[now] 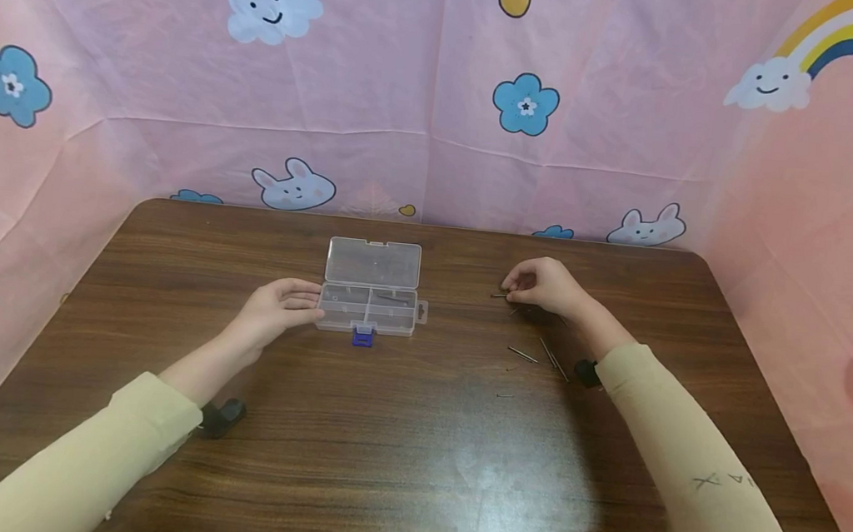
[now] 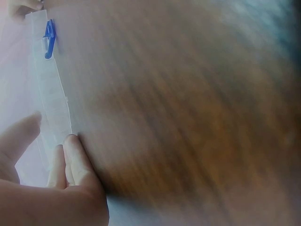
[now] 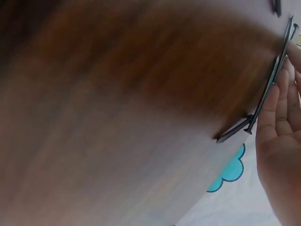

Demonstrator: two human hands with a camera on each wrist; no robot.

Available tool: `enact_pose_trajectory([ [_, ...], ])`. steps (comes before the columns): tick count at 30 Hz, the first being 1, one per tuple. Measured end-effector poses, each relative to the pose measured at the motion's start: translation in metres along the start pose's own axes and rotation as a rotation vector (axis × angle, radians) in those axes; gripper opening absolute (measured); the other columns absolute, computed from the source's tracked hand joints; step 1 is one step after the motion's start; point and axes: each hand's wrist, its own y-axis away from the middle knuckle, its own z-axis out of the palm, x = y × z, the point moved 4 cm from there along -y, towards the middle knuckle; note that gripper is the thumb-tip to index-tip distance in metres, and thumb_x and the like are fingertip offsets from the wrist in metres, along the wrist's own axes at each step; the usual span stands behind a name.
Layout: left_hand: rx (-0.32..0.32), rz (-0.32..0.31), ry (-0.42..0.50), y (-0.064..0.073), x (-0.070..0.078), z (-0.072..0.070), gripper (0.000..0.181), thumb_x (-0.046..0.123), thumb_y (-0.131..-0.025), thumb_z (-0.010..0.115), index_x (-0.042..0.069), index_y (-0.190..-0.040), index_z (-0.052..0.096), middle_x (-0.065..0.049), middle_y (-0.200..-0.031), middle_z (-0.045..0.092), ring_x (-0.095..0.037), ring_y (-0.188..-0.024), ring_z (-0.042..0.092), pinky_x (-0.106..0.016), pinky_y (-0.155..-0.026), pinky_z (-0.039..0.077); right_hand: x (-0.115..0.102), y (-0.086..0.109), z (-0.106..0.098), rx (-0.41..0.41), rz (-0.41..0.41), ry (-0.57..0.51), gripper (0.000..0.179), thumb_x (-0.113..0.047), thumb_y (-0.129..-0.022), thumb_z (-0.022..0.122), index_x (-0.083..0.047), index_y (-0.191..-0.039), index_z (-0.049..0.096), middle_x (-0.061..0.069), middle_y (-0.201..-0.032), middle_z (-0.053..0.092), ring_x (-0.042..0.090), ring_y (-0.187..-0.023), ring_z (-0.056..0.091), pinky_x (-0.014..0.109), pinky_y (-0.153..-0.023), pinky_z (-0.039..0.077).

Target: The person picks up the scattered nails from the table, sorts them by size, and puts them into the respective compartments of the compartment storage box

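Observation:
A clear plastic compartment box [image 1: 343, 307] lies on the table with its lid [image 1: 374, 263] tipped back. My left hand [image 1: 278, 304] rests at the box's left end, fingers straight and the thumb at the front corner. One nail [image 1: 392, 299] and small bits lie in the rear compartments. Farther right, my right hand [image 1: 545, 285] pinches a dark nail [image 1: 498, 295] between thumb and fingertip, low over the table. In the right wrist view, several nails [image 3: 263, 101] overlap the fingers of that hand.
Nearer the front on the right lie loose nails [image 1: 522, 354], longer nails [image 1: 554, 359] and a short pin [image 1: 505, 396]. A blue latch [image 1: 363, 338] sticks out from the box's front, a clear hanging tab [image 1: 422, 312] from its right end. Patterned pink cloth [image 1: 434, 175] surrounds the wooden table [image 1: 351, 460].

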Motion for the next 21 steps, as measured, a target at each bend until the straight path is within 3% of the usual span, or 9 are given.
enact_pose_trajectory([
  [7,0.003,0.002,-0.008,0.0011,0.0005,0.0003,0.060,0.021,-0.104,0.070,-0.002,-0.154,0.047,-0.027,-0.155,0.053,-0.041,-0.145,0.052,-0.056,-0.123,0.041,-0.0005,-0.0005,0.0009,-0.007,0.003,0.035,0.006,-0.002,-0.094,0.079,-0.001,-0.099,0.081,0.013,-0.091,0.077,0.009,-0.080,0.066,0.023,-0.074,0.055],
  [12,0.006,-0.010,-0.002,0.0012,0.0003,0.0006,0.059,0.020,-0.104,0.071,-0.001,-0.153,0.048,-0.026,-0.155,0.054,-0.041,-0.145,0.052,-0.055,-0.124,0.040,-0.0033,0.0007,0.0004,-0.022,0.003,0.066,0.006,-0.002,-0.095,0.077,-0.001,-0.100,0.081,0.013,-0.094,0.078,0.014,-0.085,0.068,0.029,-0.079,0.057],
  [21,-0.001,-0.007,0.007,-0.0013,-0.0016,0.0004,0.061,0.021,-0.104,0.070,-0.002,-0.155,0.045,-0.027,-0.157,0.051,-0.041,-0.146,0.051,-0.056,-0.123,0.041,-0.0039,-0.0029,0.0012,-0.035,0.006,0.082,0.005,-0.002,-0.096,0.075,0.000,-0.098,0.080,0.015,-0.097,0.079,0.020,-0.090,0.070,0.025,-0.076,0.055],
])
